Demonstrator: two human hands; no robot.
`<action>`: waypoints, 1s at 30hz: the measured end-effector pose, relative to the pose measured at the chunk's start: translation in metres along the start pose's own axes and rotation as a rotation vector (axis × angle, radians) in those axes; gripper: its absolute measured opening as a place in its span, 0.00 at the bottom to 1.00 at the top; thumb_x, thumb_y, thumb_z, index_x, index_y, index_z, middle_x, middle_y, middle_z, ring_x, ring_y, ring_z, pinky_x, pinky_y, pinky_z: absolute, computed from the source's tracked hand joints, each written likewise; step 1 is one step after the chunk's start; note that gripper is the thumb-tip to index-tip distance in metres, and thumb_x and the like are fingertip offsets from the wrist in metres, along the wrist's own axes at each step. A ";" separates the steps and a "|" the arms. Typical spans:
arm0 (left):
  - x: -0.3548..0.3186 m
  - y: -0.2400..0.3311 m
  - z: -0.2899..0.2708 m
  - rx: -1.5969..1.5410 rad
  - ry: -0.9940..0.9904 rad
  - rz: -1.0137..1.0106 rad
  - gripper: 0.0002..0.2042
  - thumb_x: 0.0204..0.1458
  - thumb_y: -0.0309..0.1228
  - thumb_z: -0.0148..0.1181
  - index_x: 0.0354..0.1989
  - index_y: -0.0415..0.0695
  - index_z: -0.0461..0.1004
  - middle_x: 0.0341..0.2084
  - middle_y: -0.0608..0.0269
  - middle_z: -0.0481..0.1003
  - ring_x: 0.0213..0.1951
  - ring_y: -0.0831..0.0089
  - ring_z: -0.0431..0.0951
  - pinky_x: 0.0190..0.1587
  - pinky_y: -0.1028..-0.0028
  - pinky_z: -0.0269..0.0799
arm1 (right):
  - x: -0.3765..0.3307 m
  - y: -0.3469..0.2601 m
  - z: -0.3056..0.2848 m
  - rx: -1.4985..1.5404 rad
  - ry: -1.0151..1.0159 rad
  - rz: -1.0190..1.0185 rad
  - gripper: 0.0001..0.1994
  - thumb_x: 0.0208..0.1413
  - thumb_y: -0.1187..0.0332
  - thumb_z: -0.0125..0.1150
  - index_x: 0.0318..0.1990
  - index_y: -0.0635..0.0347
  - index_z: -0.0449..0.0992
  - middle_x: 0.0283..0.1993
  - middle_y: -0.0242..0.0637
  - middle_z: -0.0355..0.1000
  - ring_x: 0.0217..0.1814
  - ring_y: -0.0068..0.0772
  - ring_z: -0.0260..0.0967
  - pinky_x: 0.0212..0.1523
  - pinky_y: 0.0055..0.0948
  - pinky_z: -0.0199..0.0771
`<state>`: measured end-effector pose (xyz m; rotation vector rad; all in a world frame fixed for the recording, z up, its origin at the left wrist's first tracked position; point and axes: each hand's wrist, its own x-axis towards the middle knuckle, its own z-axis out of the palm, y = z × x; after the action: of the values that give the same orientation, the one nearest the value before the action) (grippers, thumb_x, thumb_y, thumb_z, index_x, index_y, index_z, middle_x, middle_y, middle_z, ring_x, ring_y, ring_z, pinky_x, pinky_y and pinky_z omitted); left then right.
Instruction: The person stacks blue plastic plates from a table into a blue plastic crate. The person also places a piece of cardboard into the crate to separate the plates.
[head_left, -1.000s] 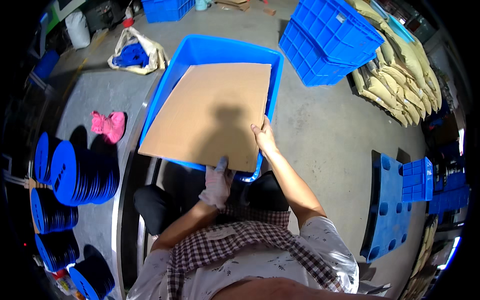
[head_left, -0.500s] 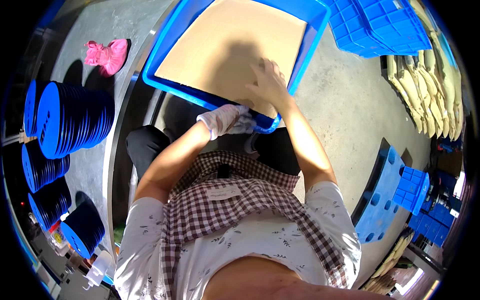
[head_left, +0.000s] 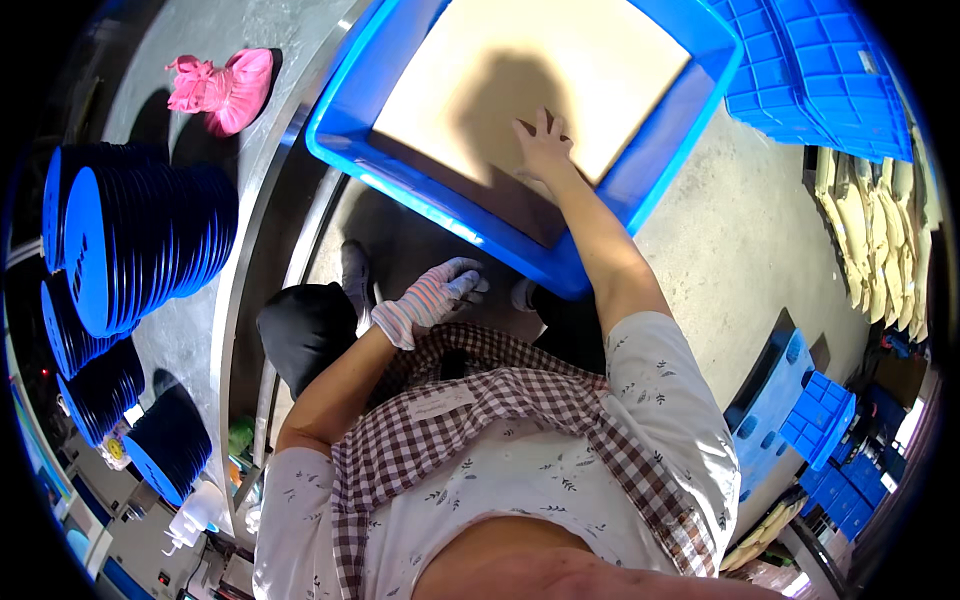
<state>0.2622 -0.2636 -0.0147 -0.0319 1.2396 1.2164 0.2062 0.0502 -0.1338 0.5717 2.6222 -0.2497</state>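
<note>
right hand bare, fingers spread, palm pressed flat on the cardboard sheet, near its lower right edge, gripping nothing. cardboard sheet lying inside the blue plastic crate, covering most of its floor, with a strip of darker crate bottom showing along the near side. shadow of head and arm falling across the tan surface.

left hand in a striped knit glove, held low in front of the body, just below the crate's near rim, fingers loosely curled, not touching the crate; whether anything small sits in it, cannot tell. hands well apart, one inside the crate, the other outside and beneath its edge.

crate resting partly over the curved metal edge of a steel table. on the table, to the left, a pink crumpled glove and rows of blue discs stood on edge, with more of them lower down toward the left rim. dark shoe visible on the floor under the crate.

to the upper right, stacked blue crates on the concrete floor, tan sacks beside them at the right rim. further blue plastic pieces at lower right. checked apron over a printed white shirt filling the lower part of the view.
</note>
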 end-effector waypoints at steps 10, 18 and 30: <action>0.001 -0.026 -0.009 0.278 0.015 0.078 0.19 0.67 0.35 0.55 0.64 0.43 0.65 0.46 0.66 0.75 0.40 0.78 0.73 0.44 0.75 0.73 | 0.007 -0.021 -0.024 -0.053 -0.001 -0.005 0.41 0.52 0.57 0.66 0.75 0.33 0.55 0.81 0.44 0.35 0.81 0.59 0.34 0.65 0.65 0.61; -0.022 -0.034 -0.019 0.688 0.238 0.422 0.14 0.65 0.34 0.57 0.56 0.44 0.74 0.40 0.60 0.79 0.43 0.74 0.77 0.48 0.71 0.73 | -0.004 -0.002 -0.058 0.388 0.203 -0.171 0.27 0.56 0.57 0.61 0.64 0.50 0.73 0.52 0.41 0.80 0.54 0.48 0.78 0.59 0.41 0.75; -0.032 -0.119 -0.027 1.511 0.189 0.098 0.20 0.59 0.43 0.56 0.51 0.43 0.79 0.47 0.46 0.81 0.51 0.50 0.80 0.53 0.56 0.76 | -0.282 -0.122 -0.041 0.527 -0.025 -0.534 0.33 0.57 0.67 0.68 0.70 0.54 0.63 0.63 0.51 0.67 0.53 0.39 0.78 0.50 0.35 0.80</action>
<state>0.3327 -0.3523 -0.0701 1.0346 2.0572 0.1034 0.3679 -0.1484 0.0409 0.0026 2.6295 -1.1224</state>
